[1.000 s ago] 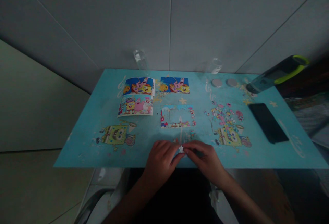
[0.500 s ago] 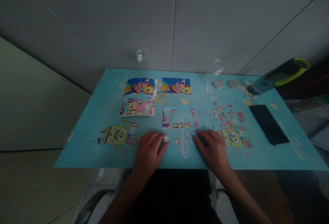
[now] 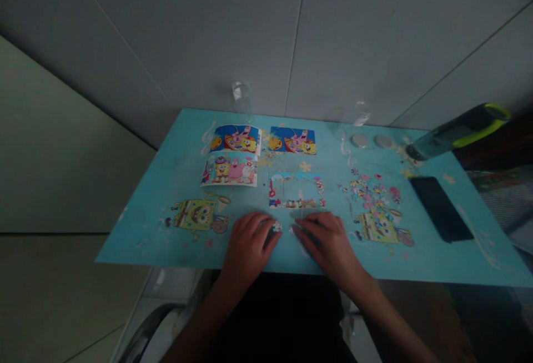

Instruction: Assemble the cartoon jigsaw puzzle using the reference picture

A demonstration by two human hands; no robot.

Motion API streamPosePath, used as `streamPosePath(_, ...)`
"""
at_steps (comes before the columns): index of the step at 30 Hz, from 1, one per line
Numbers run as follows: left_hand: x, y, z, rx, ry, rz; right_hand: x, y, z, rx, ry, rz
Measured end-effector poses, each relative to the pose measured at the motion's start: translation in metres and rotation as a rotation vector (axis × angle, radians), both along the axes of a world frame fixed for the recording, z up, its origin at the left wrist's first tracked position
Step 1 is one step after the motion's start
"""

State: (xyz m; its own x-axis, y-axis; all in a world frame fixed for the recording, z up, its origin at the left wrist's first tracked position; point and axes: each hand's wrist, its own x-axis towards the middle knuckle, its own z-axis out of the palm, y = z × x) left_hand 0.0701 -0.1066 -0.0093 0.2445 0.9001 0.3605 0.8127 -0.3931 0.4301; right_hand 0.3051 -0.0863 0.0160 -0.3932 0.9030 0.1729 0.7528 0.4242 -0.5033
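My left hand point(image 3: 249, 243) rests near the table's front edge, thumb and fingers closed on a small joined bit of whitish jigsaw puzzle pieces point(image 3: 277, 226). Just to its right, my right hand point(image 3: 331, 241) has its thumb and index fingertips pinched at a small pale puzzle piece point(image 3: 291, 230). Beyond both hands lies a partly assembled puzzle point(image 3: 272, 191), a rectangular border with a gap in the middle. A pile of loose puzzle pieces point(image 3: 368, 190) is spread to the right of it.
A picture sheet point(image 3: 231, 169) and a finished-looking blue puzzle point(image 3: 292, 141) lie farther back on the turquoise table point(image 3: 154, 185). Clear tubes point(image 3: 242, 99), two round lids point(image 3: 360, 141), a dark bottle point(image 3: 453, 132) and a black phone point(image 3: 441, 208) stand or lie around.
My right hand has moved left, close to my left hand, reaching the loose piece between them. The bluish piece at its fingertips no longer shows clearly. The camera view has shifted slightly.
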Motion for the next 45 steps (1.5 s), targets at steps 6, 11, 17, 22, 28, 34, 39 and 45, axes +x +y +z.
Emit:
streamPosePath(6, 0.002, 0.000, 0.002, -0.017, 0.022, 0.005, -0.006, 0.007, -0.004, -0.039, -0.025, 0.029)
streamPosePath(11, 0.002, -0.001, 0.002, -0.032, 0.040, 0.005, -0.005, 0.006, -0.006, -0.091, 0.098, -0.004)
streamPosePath(17, 0.013, 0.002, 0.010, -0.022, 0.049, -0.056, 0.008, 0.005, 0.001, -0.181, 0.345, -0.154)
streamPosePath(22, 0.037, 0.008, 0.018, -0.023, 0.063, -0.165, 0.051, 0.036, 0.001, -0.187, 0.425, -0.332)
streamPosePath(28, 0.063, 0.015, 0.012, -0.026, 0.072, -0.173, 0.079, 0.082, 0.002, -0.221, 0.425, -0.257)
streamPosePath(34, 0.075, 0.014, 0.013, -0.029, 0.084, -0.158, 0.077, 0.102, 0.002, -0.284, 0.397, -0.104)
streamPosePath(39, 0.071, 0.019, 0.019, -0.027, 0.112, -0.187, 0.072, 0.100, -0.003, -0.291, 0.420, -0.124)
streamPosePath(45, 0.065, 0.058, 0.039, -0.009, 0.172, -0.333, 0.065, 0.096, -0.006, -0.282, 0.410, -0.176)
